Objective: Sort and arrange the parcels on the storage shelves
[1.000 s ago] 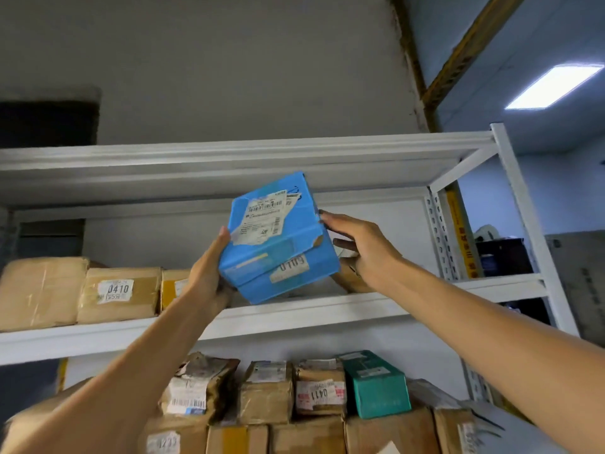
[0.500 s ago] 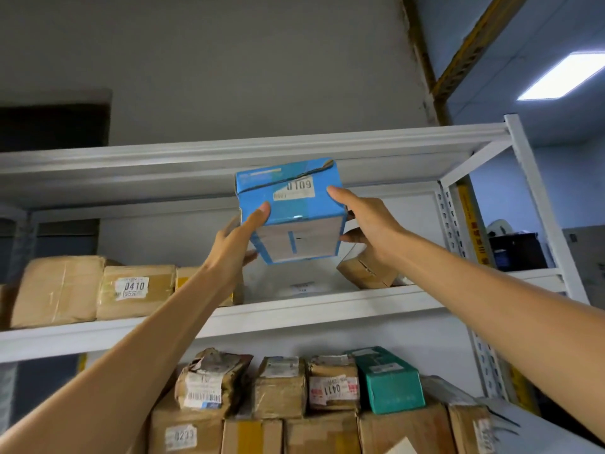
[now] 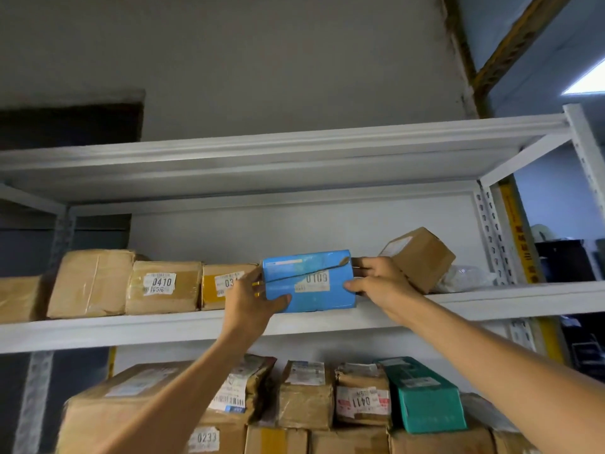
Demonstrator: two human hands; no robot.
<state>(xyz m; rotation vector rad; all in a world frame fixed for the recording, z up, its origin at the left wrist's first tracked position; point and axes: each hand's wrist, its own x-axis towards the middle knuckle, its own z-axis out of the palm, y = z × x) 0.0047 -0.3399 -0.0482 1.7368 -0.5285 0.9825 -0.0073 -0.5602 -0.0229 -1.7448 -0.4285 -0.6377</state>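
Observation:
A blue parcel with a white label reading 0109 upside down stands on the white middle shelf, its label face toward me. My left hand grips its left end, thumb across the lower front. My right hand grips its right end, thumb on the front and fingers behind. To the left of the blue parcel a row of brown parcels lines the shelf, among them one with yellow tape and one labelled 0410.
A small brown box leans tilted behind my right hand, with a clear plastic bag beside it. The lower shelf holds several brown parcels and a teal box. The top shelf hangs overhead. A white upright stands at right.
Both hands brought the blue parcel down from mid-air and set it on the middle shelf, label face forward. The view tilted and came closer.

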